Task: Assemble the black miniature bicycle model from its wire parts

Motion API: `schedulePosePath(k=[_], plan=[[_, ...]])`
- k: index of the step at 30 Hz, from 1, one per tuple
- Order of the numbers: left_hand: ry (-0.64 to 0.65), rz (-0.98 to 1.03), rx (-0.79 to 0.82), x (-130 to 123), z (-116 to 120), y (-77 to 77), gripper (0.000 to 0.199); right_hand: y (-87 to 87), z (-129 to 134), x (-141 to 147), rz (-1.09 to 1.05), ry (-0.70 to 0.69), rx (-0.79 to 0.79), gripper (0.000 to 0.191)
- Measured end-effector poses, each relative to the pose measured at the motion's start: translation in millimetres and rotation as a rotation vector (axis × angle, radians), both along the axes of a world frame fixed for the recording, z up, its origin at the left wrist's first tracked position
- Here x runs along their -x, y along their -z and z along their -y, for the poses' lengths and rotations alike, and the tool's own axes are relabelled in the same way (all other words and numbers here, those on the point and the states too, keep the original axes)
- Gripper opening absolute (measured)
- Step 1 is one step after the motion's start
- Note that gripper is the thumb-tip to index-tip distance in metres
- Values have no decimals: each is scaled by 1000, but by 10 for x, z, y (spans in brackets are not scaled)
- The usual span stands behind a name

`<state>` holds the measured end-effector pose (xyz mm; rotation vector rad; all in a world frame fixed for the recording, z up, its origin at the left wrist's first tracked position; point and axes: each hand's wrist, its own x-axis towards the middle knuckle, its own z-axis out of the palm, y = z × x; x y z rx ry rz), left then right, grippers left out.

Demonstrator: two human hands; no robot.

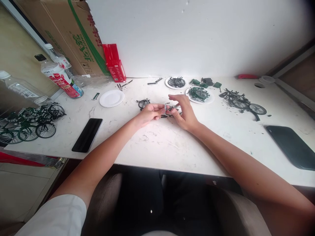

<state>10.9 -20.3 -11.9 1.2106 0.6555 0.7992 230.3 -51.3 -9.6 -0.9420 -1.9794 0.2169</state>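
Over the middle of the table, my left hand [149, 113] is closed in a pinch on a small model bicycle [166, 107], whose silver handlebar stands up between my hands. My right hand [186, 112] grips the dark frame of the same bicycle from the other side, its thumb low and its index finger stretched out above. Fingers hide much of the frame. Just behind my left hand lies a dark piece with a spoked wheel [142, 104].
A white paper plate [112, 98] stands left, a phone [87, 135] nearer. Finished-looking model bicycles [28, 126] crowd the far left by bottles [62, 80]. Plates of black wheels [175, 82] and green parts [199, 94] sit behind. Dark bicycle parts [242, 101] and a dark tablet-like slab [292, 146] lie right.
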Motion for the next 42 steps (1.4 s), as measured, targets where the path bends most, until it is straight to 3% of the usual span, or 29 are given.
schedulePosePath(k=[4,9,15,27,35,39,42], plan=[[11,2,7,1,-3,-3,44,-20,-15,-53,-16,52,-25,56],[6,3,36,-2,9,-30,43,-15,-22,-17,44,23,-52,68],[2,4,53,-12,8,-33,45,12,-18,24,50,27,-54,60],[24,49,30,-10,-6,-8,42,24,-24,35,59,5,-65,61],[43,59,22,2,13,-31,43,-10,-12,1,73,-20,-15,87],[51,61,21,25,-8,-12,40,2,-41,-82,-7,44,-34,61],[72,66,36,45,-31,3,37,62,-98,-114,-136,169,-45,56]])
